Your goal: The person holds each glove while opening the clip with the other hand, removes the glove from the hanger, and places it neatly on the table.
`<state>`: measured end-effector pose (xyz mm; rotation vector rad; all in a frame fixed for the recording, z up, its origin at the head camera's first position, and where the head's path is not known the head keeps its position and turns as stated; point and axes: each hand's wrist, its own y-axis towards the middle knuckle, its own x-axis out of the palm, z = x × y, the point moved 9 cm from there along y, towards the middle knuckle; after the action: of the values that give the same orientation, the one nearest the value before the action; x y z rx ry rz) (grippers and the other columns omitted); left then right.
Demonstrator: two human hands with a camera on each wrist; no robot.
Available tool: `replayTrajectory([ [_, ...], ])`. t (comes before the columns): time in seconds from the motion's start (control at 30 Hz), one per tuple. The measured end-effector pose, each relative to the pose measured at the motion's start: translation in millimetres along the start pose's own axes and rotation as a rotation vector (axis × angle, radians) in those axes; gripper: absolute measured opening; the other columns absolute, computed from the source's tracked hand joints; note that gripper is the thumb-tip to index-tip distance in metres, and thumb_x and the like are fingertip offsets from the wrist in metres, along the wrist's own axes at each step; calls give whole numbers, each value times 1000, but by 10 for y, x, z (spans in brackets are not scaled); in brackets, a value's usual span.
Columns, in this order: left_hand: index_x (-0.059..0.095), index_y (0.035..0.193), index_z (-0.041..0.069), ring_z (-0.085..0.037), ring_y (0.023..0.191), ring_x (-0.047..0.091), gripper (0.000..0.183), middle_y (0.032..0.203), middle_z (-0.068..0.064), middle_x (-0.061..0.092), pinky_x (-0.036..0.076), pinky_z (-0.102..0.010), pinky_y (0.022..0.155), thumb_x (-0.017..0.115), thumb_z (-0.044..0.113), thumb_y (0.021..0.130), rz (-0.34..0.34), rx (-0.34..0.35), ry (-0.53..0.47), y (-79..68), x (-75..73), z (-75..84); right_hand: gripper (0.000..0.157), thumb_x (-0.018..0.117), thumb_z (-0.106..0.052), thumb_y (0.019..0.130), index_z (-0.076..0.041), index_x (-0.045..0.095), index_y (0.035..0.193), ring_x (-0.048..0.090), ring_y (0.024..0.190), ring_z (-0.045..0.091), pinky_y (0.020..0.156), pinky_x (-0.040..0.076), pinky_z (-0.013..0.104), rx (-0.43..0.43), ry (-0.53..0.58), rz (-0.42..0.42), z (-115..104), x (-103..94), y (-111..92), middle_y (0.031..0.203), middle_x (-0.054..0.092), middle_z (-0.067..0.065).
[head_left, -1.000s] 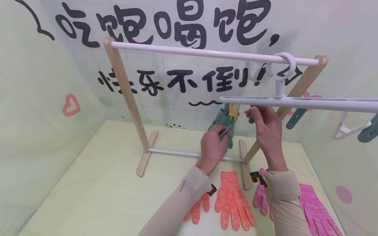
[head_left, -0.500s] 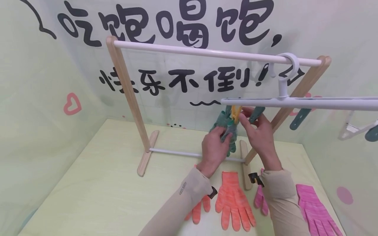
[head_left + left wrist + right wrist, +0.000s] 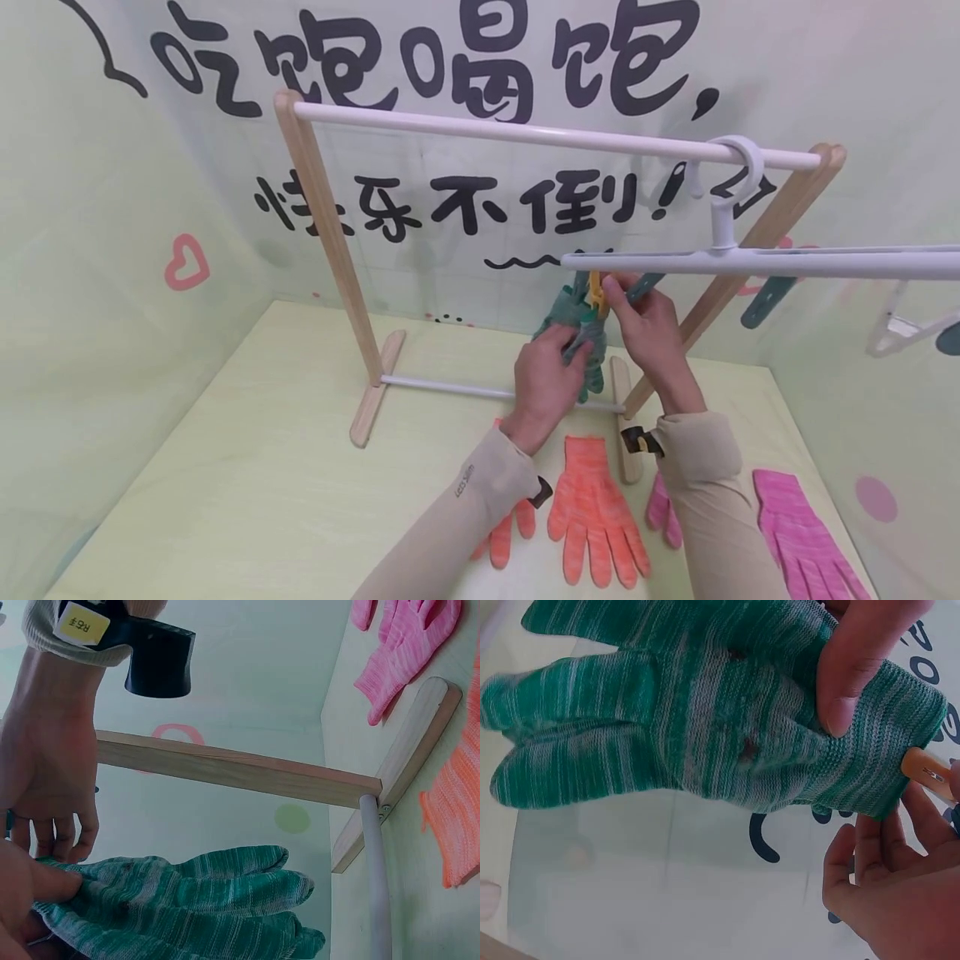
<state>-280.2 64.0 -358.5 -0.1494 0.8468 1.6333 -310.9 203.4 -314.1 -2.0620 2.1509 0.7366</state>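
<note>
A green striped knit glove (image 3: pixel 727 727) hangs below the left end of the white hanger (image 3: pixel 660 262), fingers down. My left hand (image 3: pixel 547 375) pinches it just below the cuff, thumb on the front in the right wrist view. More green knit shows behind that hand in the head view. A yellow clothespin (image 3: pixel 596 293) sits on the cuff edge, and my right hand (image 3: pixel 648 329) pinches it between thumb and fingers. Beside it, under the hanger, is a dark green clip (image 3: pixel 579 283). Another dark green clip (image 3: pixel 645 286) slants behind my right hand.
The hanger hooks over the white rail (image 3: pixel 525 133) of a wooden-legged rack. Another dark green clip (image 3: pixel 768 302) hangs farther right. Orange gloves (image 3: pixel 592 508) and pink gloves (image 3: pixel 802 525) lie on the pale table (image 3: pixel 262 483). A lettered sheet (image 3: pixel 420 208) stands behind.
My right hand has moved left from the dark green clip to the yellow clothespin and now pinches it. My left hand keeps its pinch on the glove, almost in place.
</note>
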Motion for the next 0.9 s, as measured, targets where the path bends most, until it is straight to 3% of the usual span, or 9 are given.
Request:
replayTrajectory([
  [0.23,74,98,16,-16,86,73,14,97,3,75,56,-30,71,70,28,92,19,9,15,-16,-39,-12,47,63,-45,94,-10,66,125,57,114,4,115,41,42,80,126,45,93,-29,8,113,65,-11],
  [0.5,74,98,16,-16,82,71,13,96,2,74,53,-29,67,70,27,92,-25,-1,22,-79,-96,-71,43,66,-46,92,-13,68,119,58,106,6,104,44,34,112,122,76,120,-75,-8,106,67,-14],
  [0.7,73,97,17,-15,77,66,11,90,1,71,48,-27,63,69,26,92,-94,-90,14,-177,-217,-290,41,68,-45,91,-13,68,118,58,111,4,114,41,44,129,156,82,140,-84,-15,105,68,-17],
  [0.9,71,94,16,-15,73,59,11,87,0,69,46,-27,64,69,26,93,-105,-179,-56,-230,-439,-548,44,66,-46,92,-13,67,121,59,111,4,115,39,46,145,150,58,168,-82,-33,106,67,-17],
])
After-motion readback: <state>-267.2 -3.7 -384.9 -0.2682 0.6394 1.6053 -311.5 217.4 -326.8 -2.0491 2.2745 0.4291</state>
